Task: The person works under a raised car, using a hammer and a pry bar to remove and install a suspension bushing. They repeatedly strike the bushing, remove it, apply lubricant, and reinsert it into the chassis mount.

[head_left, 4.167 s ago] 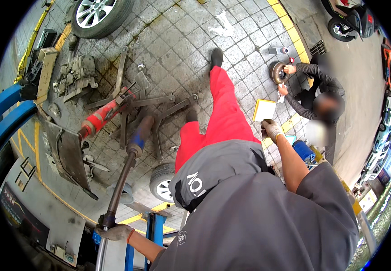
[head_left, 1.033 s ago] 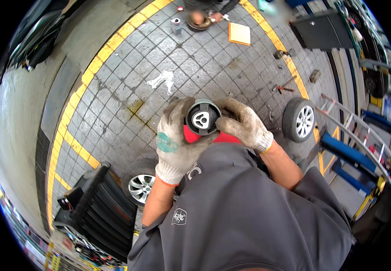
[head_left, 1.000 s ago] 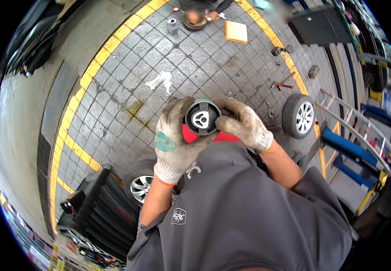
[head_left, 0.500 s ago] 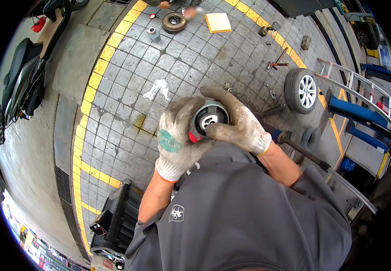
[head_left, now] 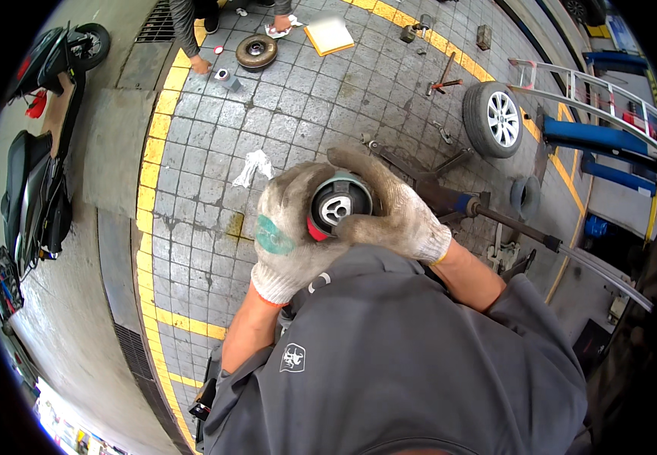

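Both my hands wear dirty white knit gloves, and together they hold a short round part (head_left: 337, 206) in front of my chest. It has a grey-green rim, a black inside and a silvery centre with holes; a red patch shows at its lower left. My left hand (head_left: 286, 216) wraps its left side. Around the right side curls my right hand (head_left: 390, 206), its thumb lying across the lower front edge and its index finger along the top. The underside of the part is hidden.
On the tiled floor lie a white rag (head_left: 253, 167), a round brown metal part (head_left: 257, 52), a grey bottle (head_left: 227, 80) and a yellow-edged sheet (head_left: 329, 36). A co-worker's hand (head_left: 200, 64) touches the floor. At right are a wheel (head_left: 493, 120), ladder (head_left: 594, 95) and long-handled jack (head_left: 450, 199).
My view has shifted, bringing more of the co-worker's arms into sight. My hands keep their hold on the round part, which is slightly tilted and further left in the picture.
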A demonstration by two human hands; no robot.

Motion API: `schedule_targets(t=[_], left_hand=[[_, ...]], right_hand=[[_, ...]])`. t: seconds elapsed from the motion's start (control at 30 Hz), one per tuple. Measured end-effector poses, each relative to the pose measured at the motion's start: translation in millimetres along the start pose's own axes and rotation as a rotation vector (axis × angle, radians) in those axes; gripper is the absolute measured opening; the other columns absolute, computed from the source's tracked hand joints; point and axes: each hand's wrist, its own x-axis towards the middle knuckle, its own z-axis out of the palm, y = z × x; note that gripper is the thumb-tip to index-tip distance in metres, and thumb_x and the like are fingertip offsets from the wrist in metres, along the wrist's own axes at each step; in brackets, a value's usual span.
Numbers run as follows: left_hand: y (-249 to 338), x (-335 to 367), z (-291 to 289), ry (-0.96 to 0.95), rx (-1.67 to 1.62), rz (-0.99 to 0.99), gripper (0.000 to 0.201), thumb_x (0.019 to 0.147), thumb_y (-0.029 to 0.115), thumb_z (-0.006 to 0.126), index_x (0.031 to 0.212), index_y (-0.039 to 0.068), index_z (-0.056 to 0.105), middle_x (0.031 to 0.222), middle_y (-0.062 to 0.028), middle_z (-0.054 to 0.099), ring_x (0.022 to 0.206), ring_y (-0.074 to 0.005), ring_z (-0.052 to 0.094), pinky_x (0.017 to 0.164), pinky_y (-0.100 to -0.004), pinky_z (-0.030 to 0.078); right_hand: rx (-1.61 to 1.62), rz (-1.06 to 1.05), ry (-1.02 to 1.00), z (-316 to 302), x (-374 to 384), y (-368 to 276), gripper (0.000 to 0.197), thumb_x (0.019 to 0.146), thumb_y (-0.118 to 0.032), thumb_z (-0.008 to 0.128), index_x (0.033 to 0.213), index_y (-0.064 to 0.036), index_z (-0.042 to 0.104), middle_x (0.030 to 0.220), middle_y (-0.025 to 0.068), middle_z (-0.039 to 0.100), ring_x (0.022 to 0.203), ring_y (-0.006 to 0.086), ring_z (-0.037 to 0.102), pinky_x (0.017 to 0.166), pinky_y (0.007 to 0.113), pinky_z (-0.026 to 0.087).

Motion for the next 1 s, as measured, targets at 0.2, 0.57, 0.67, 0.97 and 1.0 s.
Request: schedule_targets(t=[0.2,0.57,0.67,0.97,1.0], left_hand=[[-5,4,0,-0.009,-0.059,-0.012,0.085,0.063,0.025,0.096,0.135,0.002,0.055,0.13,-0.017,0.061,0.117,-0.0349,0.062,0.099,-0.044,0.053],[-1,-2,6,0.024,-0.35,-0.321,0.088,0.058,0.017,0.098,0.134,0.003,0.057,0.126,-0.0141,0.062,0.113,-0.0315,0.065,0.096,-0.0422,0.056],[-1,-5,9,0.014,-0.344,-0.34,0.09,0.057,0.018,0.098,0.135,0.004,0.056,0.128,-0.014,0.061,0.117,-0.0315,0.063,0.098,-0.0426,0.055],[7,1,5,-0.014,-0.156,-0.157,0.088,0.059,0.021,0.098,0.134,0.006,0.056,0.129,-0.0145,0.06,0.119,-0.0349,0.06,0.098,-0.0462,0.052],[7,1,5,-0.013,-0.135,-0.12,0.087,0.059,0.022,0.098,0.134,0.006,0.056,0.129,-0.0146,0.06,0.118,-0.0354,0.06,0.098,-0.0469,0.052]], right_hand=[[0.27,0.017,0.025,-1,-13,3,0.091,0.083,0.002,0.078,0.159,0.0004,0.027,0.144,0.0186,0.053,0.133,0.0252,0.055,0.11,0.039,0.049],[0.393,0.011,0.021,-19,-21,7,0.083,0.087,0.008,0.07,0.159,-0.0005,0.028,0.131,0.015,0.057,0.114,0.0202,0.061,0.099,0.034,0.054],[0.324,0.016,0.024,-21,-20,1,0.081,0.088,0.009,0.068,0.158,-0.0004,0.029,0.131,0.0145,0.056,0.113,0.02,0.062,0.097,0.033,0.054],[0.295,0.042,0.014,-19,-21,-3,0.066,0.09,0.007,0.065,0.151,0.0016,0.041,0.13,0.0121,0.06,0.118,0.0186,0.061,0.1,0.035,0.054],[0.3,0.056,0.015,-17,-21,-7,0.063,0.091,0.006,0.065,0.15,0.0019,0.042,0.13,0.0121,0.06,0.119,0.0187,0.06,0.101,0.036,0.054]])
